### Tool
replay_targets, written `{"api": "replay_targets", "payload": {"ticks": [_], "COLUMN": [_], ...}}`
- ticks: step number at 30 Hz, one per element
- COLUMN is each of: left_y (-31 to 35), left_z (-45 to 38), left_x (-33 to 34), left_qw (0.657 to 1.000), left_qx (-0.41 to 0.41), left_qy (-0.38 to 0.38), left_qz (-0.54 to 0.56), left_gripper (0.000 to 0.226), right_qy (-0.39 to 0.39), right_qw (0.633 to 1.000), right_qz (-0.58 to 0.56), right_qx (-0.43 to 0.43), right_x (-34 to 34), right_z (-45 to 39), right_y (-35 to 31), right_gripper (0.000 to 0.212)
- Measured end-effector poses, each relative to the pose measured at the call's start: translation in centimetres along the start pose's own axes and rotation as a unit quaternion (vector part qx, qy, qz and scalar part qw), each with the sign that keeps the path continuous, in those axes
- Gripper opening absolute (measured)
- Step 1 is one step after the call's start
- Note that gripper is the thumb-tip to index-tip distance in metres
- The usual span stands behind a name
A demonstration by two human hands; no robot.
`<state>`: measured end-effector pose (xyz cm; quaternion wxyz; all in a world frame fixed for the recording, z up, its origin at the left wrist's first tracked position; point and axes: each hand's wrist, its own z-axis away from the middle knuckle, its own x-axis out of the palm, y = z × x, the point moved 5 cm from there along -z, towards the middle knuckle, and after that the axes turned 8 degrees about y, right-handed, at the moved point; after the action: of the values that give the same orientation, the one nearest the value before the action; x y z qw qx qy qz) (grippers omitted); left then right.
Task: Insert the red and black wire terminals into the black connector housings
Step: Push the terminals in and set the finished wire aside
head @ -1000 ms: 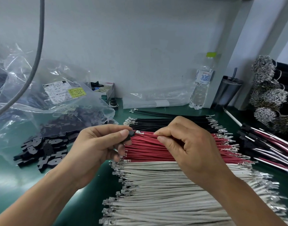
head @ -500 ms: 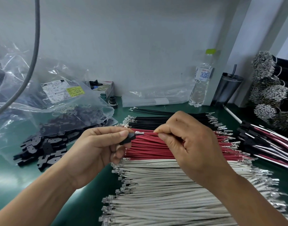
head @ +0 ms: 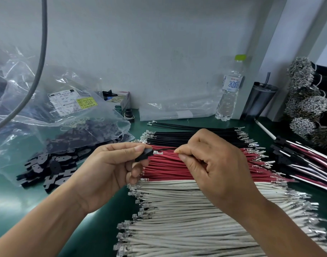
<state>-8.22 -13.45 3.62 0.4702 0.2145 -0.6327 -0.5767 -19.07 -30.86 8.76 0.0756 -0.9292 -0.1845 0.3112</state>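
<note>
The left hand [head: 110, 171] pinches a small black connector housing [head: 144, 154] between thumb and forefinger, its other fingers curled below. The right hand [head: 212, 164] pinches wire between thumb and forefinger just right of the housing; a thin black wire [head: 165, 149] runs from those fingertips to the housing's upper edge, and a silver terminal [head: 157, 153] shows at the housing's right face, touching or nearly touching it. Whether that terminal sits inside a cavity cannot be told. Both hands hover above the wire stacks, close together but not touching.

Below them on the green bench mat [head: 96, 230] lie three rows of cut wires with crimped metal ends: black wires [head: 177, 137] farthest, red wires [head: 166, 167] in the middle, white wires [head: 186, 219] nearest. A few loose black wires [head: 186, 126] lie just beyond the black row.

To the left, loose black connector housings [head: 45, 167] spill from a clear plastic bag [head: 66, 115] bearing a white and yellow label [head: 71, 103]. A grey cable [head: 38, 71] hangs across the upper left. Against the far wall stand a small open carton [head: 121, 101], a flat clear bag [head: 177, 112], a water bottle [head: 230, 89] with a green cap, and a dark tumbler [head: 259, 101] with a straw. At the right, finished assemblies [head: 307, 160] of red, white and black wires in black housings lie near the wire rows, and bundles of terminated wires [head: 305, 97] are stacked at the far right.
</note>
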Motion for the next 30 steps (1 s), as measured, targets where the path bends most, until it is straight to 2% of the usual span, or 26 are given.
{"api": "replay_targets", "payload": {"ticks": [3,7,17,22,30], "left_y": [0.0,0.0,0.0,0.0,-0.9], "left_z": [0.0,-0.1,0.0,-0.1,0.2], "left_x": [0.0,-0.2,-0.3,-0.4,0.0], "left_qw": [1.000,1.000,1.000,1.000,0.999], "left_qx": [0.000,-0.004,-0.005,-0.012,-0.040], "left_qy": [-0.005,0.000,-0.007,-0.011,-0.008], "left_qz": [-0.002,0.002,0.002,-0.003,-0.019], "left_gripper": [0.029,0.030,0.023,0.031,0.026], "right_qy": [0.025,0.049,0.041,0.018,0.003], "right_qw": [0.999,0.998,0.997,0.994,0.996], "right_qz": [0.010,-0.009,0.011,0.034,0.035], "right_qx": [-0.029,-0.023,-0.062,-0.105,-0.085], "right_x": [-0.3,-0.6,-0.3,-0.2,0.7], "right_z": [0.0,0.0,0.1,0.3,0.5], "right_y": [-0.2,0.0,-0.4,-0.4,-1.4], "right_gripper": [0.016,0.015,0.014,0.010,0.010]}}
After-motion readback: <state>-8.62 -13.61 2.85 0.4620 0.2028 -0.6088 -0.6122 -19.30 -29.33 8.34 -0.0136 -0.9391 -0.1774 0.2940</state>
